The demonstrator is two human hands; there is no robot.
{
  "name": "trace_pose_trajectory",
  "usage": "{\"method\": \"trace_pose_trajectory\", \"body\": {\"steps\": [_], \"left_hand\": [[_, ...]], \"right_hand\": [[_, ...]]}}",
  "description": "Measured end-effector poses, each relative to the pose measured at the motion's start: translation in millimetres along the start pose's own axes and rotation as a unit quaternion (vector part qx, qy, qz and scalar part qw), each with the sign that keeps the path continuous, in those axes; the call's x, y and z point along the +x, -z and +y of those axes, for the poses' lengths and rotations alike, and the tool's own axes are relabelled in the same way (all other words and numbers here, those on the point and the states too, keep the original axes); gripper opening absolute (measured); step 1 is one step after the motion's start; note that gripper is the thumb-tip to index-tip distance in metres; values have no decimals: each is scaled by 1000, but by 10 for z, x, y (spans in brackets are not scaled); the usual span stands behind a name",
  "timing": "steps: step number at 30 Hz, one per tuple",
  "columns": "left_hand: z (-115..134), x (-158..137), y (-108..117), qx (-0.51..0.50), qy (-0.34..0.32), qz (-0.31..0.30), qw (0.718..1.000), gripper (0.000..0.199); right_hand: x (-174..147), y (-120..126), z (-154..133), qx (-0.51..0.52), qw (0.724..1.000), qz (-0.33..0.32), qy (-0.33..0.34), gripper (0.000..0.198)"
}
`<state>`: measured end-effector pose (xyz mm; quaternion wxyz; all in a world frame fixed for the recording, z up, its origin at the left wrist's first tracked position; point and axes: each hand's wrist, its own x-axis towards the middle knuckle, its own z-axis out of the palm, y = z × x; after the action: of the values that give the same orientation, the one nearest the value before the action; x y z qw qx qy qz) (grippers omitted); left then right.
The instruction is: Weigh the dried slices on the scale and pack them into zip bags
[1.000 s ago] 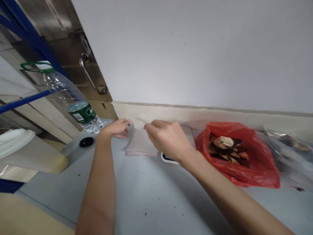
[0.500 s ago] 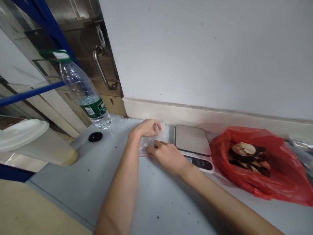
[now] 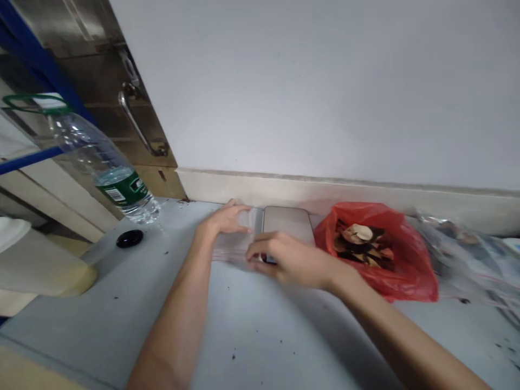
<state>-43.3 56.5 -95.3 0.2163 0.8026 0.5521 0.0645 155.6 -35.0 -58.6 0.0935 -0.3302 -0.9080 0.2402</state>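
A clear zip bag [image 3: 231, 246] lies flat on the grey table, its pinkish seal edge toward me. My left hand [image 3: 227, 218] rests on its far part, open, with thumb and fingers spread. At the right end of the seal edge, my right hand [image 3: 294, 260] has its fingers curled in a pinch; the fingertips are slightly blurred. Just right of the bag stands a kitchen scale [image 3: 286, 221] with a bare metal plate. My right hand covers most of its control panel.
A red plastic bag [image 3: 410, 265] holding dried brown and pale slices [image 3: 361, 235] stands right of the scale. Clear bags [image 3: 463, 254] lie beyond it. Leftward are a black lid [image 3: 130, 238], a large water bottle [image 3: 122, 189] and a tilted whitish tub [image 3: 44, 265]. A wall [image 3: 325, 97] rises behind.
The view has swung right, so things sit further left. My left hand has spread its fingers on the bag. My right hand has shifted to the bag's right edge, in front of the scale's panel.
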Motion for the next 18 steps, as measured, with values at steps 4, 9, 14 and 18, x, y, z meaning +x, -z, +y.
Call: {"method": "trace_pose_trajectory", "body": {"steps": [4,9,14,18], "left_hand": [[379,-35,145,16,-24,21,999,37],[1106,-115,105,-30,-208,66,976,34],[1605,-80,-174,38,-233,-15,972,34],[1763,-30,-324,145,-205,88,964,29]], "right_hand": [[-603,510,268,-36,984,111,-136,21],[-1259,867,809,-177,890,233,-350,32],[-1380,916,969,-25,860,286,-422,15],[-1283,898,895,64,789,415,-448,9]]}}
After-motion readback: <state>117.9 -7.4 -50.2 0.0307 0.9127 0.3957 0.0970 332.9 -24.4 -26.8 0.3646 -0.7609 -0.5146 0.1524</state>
